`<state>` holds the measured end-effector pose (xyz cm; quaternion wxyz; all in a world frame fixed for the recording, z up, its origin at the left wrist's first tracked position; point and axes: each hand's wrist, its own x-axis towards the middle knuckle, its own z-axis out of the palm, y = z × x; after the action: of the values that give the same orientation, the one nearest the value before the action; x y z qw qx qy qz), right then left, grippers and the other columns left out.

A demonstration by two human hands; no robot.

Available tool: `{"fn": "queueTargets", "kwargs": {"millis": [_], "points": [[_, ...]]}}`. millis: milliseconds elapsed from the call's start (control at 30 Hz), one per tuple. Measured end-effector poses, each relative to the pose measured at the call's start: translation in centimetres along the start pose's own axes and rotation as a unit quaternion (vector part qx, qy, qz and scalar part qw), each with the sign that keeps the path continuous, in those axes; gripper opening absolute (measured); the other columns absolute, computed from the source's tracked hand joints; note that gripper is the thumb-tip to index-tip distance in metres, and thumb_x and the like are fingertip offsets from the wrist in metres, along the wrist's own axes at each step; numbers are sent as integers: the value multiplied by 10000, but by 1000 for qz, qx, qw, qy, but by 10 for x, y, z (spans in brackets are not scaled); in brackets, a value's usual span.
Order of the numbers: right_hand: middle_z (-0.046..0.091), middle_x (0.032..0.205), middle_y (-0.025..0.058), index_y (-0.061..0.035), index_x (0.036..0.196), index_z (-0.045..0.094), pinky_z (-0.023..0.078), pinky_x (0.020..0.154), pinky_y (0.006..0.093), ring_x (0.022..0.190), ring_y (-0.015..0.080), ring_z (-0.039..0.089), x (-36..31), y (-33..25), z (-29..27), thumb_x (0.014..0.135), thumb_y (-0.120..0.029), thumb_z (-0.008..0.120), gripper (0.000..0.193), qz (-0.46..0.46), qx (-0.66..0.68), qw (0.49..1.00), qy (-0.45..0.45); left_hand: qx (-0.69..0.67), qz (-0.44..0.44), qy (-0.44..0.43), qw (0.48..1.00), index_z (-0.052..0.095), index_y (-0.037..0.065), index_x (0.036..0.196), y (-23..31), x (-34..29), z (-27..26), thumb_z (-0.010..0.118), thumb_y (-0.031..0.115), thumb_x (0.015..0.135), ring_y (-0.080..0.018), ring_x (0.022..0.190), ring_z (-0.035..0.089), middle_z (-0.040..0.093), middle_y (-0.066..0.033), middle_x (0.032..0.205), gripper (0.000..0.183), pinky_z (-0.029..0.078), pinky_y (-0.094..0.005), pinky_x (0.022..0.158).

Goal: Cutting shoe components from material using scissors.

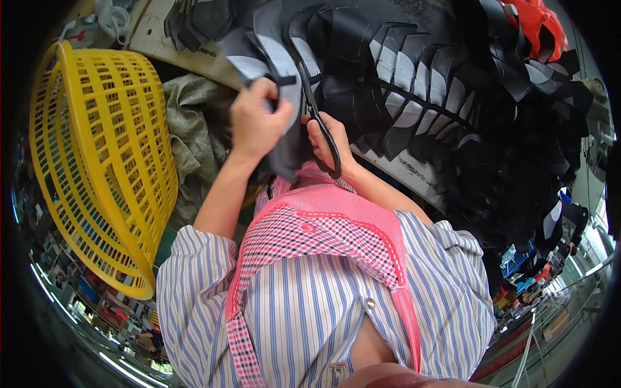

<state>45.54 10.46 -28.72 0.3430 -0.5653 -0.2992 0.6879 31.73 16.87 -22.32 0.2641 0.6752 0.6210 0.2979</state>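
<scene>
My left hand (253,126) is closed, thumb and fingers pinched on a black and grey cut piece (277,57) of sheet material that hangs down toward my lap. Close beside it on the right, my right hand (335,134) grips a pair of scissors (309,94) with black handles. Their blades point away from me, along the edge of the held piece. Whether they are cutting into it, I cannot tell. Beyond both hands, more black pieces with pale grey patches (404,70) lie overlapping in rows on the table.
On the left a large yellow plastic basket (132,110) stands tilted, with a crumpled grey-green sack (194,123) between it and me. A dark heap of black pieces (498,174) fills the right side. A red plastic bag (540,29) lies at the far right, beyond the pale table edge (414,173).
</scene>
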Motion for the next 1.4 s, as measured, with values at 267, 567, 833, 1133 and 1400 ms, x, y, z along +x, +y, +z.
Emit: {"fn": "queueTargets", "kwargs": {"millis": [267,567,833,1133,1400], "points": [[358,559,-63,-41,1000,457,217,363,162,418,14,285,-15,-5,-5,812,-96,440,197,24,28,997,-71,-408,89,-49,907,338,104,1227,-68,186,-117,515,32,776,-142,854,526,531,-69,973,490,396,-230,763],[580,929,115,-38,971,541,419,768,303,874,201,551,-39,-7,-31,734,-146,609,270,-131,-144,977,87,610,155,108,770,346,178,1255,-116,189,12,377,637,727,-320,1196,271,305,-158,1288,700,271,-408,945],[567,773,160,-45,1056,384,432,639,374,730,319,561,-70,-21,-43,643,-323,667,573,-121,-165,960,190,636,87,154,751,296,277,1270,-116,169,-7,386,645,725,-393,1065,389,366,-209,1196,663,351,-452,847],[568,610,94,-19,749,482,447,559,341,635,269,579,-103,7,-71,462,-461,739,586,-65,-160,901,399,-119,-52,-176,976,480,-91,1029,-46,12,84,568,272,791,-221,814,532,547,-172,978,443,424,-328,742],[539,648,59,-12,805,572,398,494,241,568,101,508,-84,-8,-33,734,-236,532,239,39,-78,995,45,-270,-143,-170,937,513,55,700,-39,28,70,558,173,803,-89,534,457,485,5,590,163,398,-233,490]]}}
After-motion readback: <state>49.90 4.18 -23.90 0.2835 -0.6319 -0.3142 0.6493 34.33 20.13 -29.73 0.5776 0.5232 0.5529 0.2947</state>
